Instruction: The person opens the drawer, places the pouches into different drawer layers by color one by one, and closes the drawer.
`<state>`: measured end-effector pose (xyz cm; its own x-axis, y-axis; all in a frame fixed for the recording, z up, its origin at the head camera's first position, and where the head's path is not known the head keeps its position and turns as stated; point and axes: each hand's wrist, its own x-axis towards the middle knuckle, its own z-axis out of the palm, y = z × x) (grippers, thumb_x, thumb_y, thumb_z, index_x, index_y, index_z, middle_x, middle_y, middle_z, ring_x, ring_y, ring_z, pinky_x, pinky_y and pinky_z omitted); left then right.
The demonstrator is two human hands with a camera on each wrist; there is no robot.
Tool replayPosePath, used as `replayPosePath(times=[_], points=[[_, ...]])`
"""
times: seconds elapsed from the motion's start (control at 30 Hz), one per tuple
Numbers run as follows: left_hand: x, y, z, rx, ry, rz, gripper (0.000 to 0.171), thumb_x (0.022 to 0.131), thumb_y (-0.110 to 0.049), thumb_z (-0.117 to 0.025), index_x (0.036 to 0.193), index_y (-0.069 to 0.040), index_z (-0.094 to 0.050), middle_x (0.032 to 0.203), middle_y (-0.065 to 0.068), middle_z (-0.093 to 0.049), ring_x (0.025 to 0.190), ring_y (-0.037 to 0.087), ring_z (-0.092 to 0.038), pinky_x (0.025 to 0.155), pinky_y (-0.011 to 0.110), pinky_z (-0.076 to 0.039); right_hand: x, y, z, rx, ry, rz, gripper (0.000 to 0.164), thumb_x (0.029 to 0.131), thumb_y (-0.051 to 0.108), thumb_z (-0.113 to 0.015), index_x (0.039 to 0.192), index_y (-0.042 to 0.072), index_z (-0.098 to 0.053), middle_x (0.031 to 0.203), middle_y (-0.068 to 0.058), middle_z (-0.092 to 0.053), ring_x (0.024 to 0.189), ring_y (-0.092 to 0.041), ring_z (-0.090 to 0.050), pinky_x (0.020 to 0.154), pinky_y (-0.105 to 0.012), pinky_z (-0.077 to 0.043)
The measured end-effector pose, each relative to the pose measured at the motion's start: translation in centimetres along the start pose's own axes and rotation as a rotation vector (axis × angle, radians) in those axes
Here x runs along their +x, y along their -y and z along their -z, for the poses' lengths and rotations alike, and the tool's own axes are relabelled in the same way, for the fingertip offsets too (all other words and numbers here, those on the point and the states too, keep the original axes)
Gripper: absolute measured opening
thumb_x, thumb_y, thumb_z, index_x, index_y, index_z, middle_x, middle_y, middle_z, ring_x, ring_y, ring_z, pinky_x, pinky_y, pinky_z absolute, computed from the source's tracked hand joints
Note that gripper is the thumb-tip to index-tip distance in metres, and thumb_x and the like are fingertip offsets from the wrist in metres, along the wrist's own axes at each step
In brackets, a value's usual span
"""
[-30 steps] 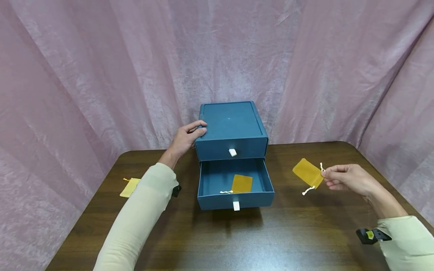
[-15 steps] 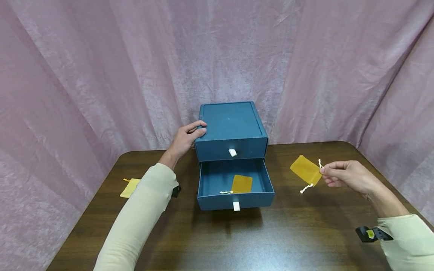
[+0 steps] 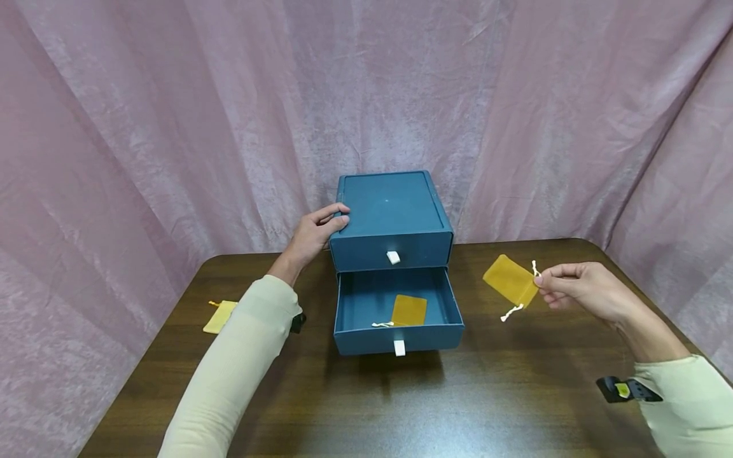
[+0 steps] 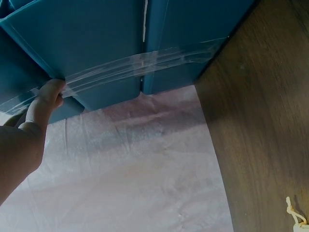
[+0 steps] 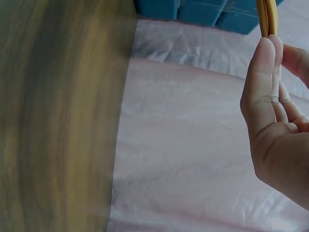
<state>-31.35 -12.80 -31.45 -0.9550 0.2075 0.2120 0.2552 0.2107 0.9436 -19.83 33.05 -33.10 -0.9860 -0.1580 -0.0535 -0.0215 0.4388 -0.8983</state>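
Note:
A blue two-drawer box [image 3: 389, 203] stands mid-table, its lower drawer [image 3: 361, 299] pulled out and its upper one in. My left hand [image 3: 309, 238] grips the box's top left edge, finger and thumb on the top, others against the side. In the left wrist view a fingertip [image 4: 55, 87] presses beside clear tape on the blue side. My right hand [image 3: 590, 289] pinches a golden-yellow drawstring pouch [image 3: 509, 280] by its corded end, right of the box, over the table. A similar pouch [image 3: 409, 310] lies in the lower drawer.
A paler yellow pouch [image 3: 219, 317] lies on the wooden table [image 3: 401, 413] at the left, partly behind my left sleeve [image 3: 240, 356]. White tabs mark the upper drawer [image 3: 361, 254] and lower drawer. A pink curtain [image 3: 401, 83] hangs behind.
My right hand has moved slightly left and away from me, carrying the pouch nearer the box. The left hand, box and drawer have stayed put.

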Motion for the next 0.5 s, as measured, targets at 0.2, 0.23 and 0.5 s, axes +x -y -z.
replayPosePath(times=[0.2,0.23,0.5], points=[[0.0,0.0,0.0,0.008,-0.001,0.001,0.033,0.100,-0.029,-0.063,0.128,-0.012,-0.065,0.079,0.000,-0.043,0.060,0.012,-0.039,0.056,0.024,-0.036,-0.1,1.0,-0.4,0.014,-0.011,0.020,0.020,0.097,0.010,-0.067,0.102,-0.009,-0.067,0.081,-0.001,-0.070,0.073,-0.014,-0.070,0.070,-0.030,-0.058],[0.0,0.0,0.0,0.005,0.000,0.002,0.033,0.100,-0.029,-0.063,0.128,-0.012,-0.065,0.081,0.000,-0.044,0.060,0.012,-0.040,0.056,0.024,-0.036,-0.1,1.2,-0.5,0.014,-0.010,0.024,0.020,0.096,0.010,-0.067,0.102,-0.009,-0.067,0.081,-0.001,-0.070,0.073,-0.014,-0.070,0.070,-0.030,-0.058],[0.0,0.0,0.0,-0.006,0.007,-0.003,0.033,0.100,-0.027,-0.062,0.129,-0.011,-0.065,0.086,-0.001,-0.049,0.060,0.012,-0.042,0.056,0.023,-0.037,0.0,2.1,-1.0,0.013,-0.004,0.039,0.021,0.096,0.011,-0.067,0.103,-0.010,-0.066,0.081,0.000,-0.071,0.073,-0.014,-0.070,0.070,-0.031,-0.058]])
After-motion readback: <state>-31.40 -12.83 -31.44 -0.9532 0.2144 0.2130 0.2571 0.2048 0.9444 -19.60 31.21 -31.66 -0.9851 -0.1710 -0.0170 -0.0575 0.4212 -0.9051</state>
